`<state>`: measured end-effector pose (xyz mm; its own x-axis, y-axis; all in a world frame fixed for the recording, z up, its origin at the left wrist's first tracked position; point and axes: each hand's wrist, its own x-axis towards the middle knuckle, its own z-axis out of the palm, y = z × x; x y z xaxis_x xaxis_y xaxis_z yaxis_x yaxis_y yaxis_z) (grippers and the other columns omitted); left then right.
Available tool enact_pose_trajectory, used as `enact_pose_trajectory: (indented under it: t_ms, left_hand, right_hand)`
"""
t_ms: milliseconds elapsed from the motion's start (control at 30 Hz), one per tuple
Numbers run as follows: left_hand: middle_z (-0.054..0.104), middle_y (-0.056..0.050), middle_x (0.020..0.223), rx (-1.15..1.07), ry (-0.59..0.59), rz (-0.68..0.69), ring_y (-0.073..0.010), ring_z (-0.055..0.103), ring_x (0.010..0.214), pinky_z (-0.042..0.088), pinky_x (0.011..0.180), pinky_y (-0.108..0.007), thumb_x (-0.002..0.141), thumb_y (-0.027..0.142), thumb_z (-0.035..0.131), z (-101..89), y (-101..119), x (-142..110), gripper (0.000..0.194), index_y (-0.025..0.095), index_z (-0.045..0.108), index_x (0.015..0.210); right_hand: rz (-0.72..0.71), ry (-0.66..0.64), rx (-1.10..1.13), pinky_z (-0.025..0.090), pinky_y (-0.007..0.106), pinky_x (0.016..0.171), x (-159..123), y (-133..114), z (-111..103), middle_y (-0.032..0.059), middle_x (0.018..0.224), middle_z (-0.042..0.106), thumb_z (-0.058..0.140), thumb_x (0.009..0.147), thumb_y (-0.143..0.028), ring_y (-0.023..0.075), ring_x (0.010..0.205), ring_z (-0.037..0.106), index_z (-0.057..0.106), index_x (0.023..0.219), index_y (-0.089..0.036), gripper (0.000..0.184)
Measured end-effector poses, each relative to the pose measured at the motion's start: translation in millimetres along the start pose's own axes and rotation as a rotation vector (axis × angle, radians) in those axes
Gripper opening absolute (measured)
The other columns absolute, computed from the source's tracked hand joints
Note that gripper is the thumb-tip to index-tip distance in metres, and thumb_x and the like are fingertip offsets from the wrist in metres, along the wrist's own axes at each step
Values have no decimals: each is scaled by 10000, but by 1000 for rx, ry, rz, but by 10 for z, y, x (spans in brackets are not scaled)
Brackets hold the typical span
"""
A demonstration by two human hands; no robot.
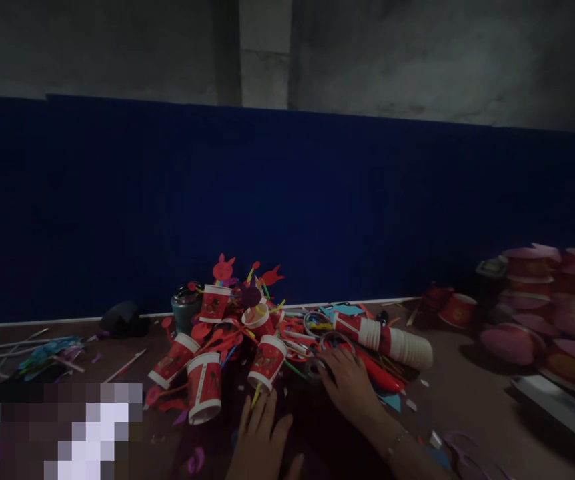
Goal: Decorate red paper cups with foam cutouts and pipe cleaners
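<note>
My left hand (pixel 261 430) lies low in the middle with its fingers stretched and apart. Its fingertips are by a yellow stick (pixel 256 396) below a red paper cup (pixel 267 362); whether they touch it I cannot tell. My right hand (pixel 345 381) reaches in from the right, open, fingertips over or beside a roll of tape (pixel 313 371). Beyond both hands is a heap of red paper cups with paper cut-outs on sticks, among them a red animal-head shape (pixel 223 270). A stack of nested cups (pixel 402 345) lies on its side past my right hand.
Pink-red cups or tubs (pixel 527 307) are piled at the right. A dark green container (pixel 183 312) stands behind the heap. Loose sticks and blue scraps (pixel 50 352) lie at the left. A blue panel (pixel 287 207) closes off the table's back. A pixelated patch hides the lower left.
</note>
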<state>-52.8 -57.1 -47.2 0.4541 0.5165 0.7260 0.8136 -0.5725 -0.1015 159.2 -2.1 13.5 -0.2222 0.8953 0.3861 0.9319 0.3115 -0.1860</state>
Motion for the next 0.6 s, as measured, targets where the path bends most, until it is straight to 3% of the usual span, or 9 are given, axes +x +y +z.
enact_pose_trajectory:
  t_ms: [67,167,300,467,567,600]
  left_hand:
    - [650,-80,1082,0,72,-22,-260,541,1020,294,973,-479,748,553,509,-30,14,57,377,250,609,949]
    - [675,4,921,-109,124,-45,-183,547,927,94,1070,-416,761,434,532,-139,42,161,235,253,615,885]
    - [670,38,916,-272,66,70,-134,542,906,157,1054,-323,779,300,544,-284,55,242,164,237,614,913]
    - [665,13,1037,-240,-39,341,-175,528,1017,255,1002,-354,809,480,515,-239,41,221,327,252,588,1033]
    - [678,81,984,-357,-23,440,-113,543,1015,164,1058,-323,858,428,492,-153,62,180,212,324,568,1026]
    - [682,92,967,-425,-83,462,-73,546,1005,125,1071,-274,877,409,466,-133,73,168,222,297,553,1047]
  right_hand:
    - [-14,-14,3,356,435,866,-8,-3,0,68,1111,619,463,849,-335,264,1033,518,610,1058,-258,266]
    - [-32,-37,-20,287,498,952,-27,-2,36,88,1225,553,573,753,-435,308,1144,441,588,1118,-255,407]
    - [3,-51,-58,254,498,993,-51,13,105,138,1313,473,573,742,-363,320,1244,337,531,1203,-182,497]
    - [-7,-42,9,250,489,999,-34,-4,87,120,1297,476,600,698,-308,319,1251,326,576,1112,-216,425]
    - [5,9,137,268,476,990,5,-29,5,126,1211,527,625,659,-283,314,1188,391,583,1057,-190,411]
    - [18,13,201,292,465,974,17,-33,-36,125,1165,547,627,658,-284,306,1146,427,581,1039,-180,398]
